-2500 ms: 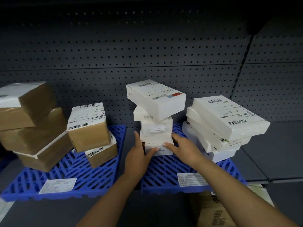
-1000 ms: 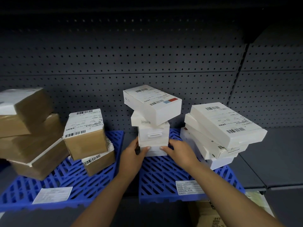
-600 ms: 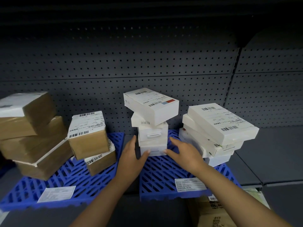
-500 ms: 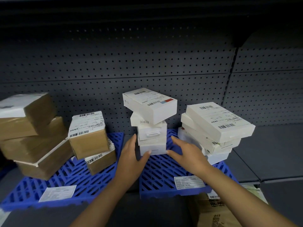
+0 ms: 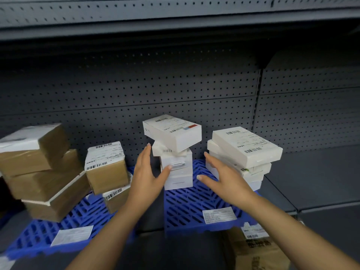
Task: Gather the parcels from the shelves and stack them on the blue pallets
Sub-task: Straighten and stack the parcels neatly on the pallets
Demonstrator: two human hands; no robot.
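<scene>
Two blue pallets lie on the grey shelf, the left pallet (image 5: 78, 219) and the right pallet (image 5: 187, 203). A crooked stack of white parcels (image 5: 176, 164) stands at the back of the right pallet, topped by a white box (image 5: 171, 131) with a red and blue mark. My left hand (image 5: 146, 176) hovers open just left of that stack, thumb near its front. My right hand (image 5: 224, 178) is open to the stack's right, apart from it. A second white stack (image 5: 245, 151) stands further right. Brown parcels sit on the left pallet: a big pile (image 5: 37, 168) and a labelled pair (image 5: 107, 166).
The perforated grey back wall (image 5: 175, 90) closes the bay and an upper shelf (image 5: 175, 14) overhangs it. A brown carton (image 5: 257, 252) stands below the shelf edge at lower right. Paper labels (image 5: 219, 215) are stuck on the pallets. Bare grey shelf (image 5: 315, 178) extends to the right.
Both hands have let go of the bottom of the middle white stack and drawn back and upward with fingers spread. The stack stays on the right pallet.
</scene>
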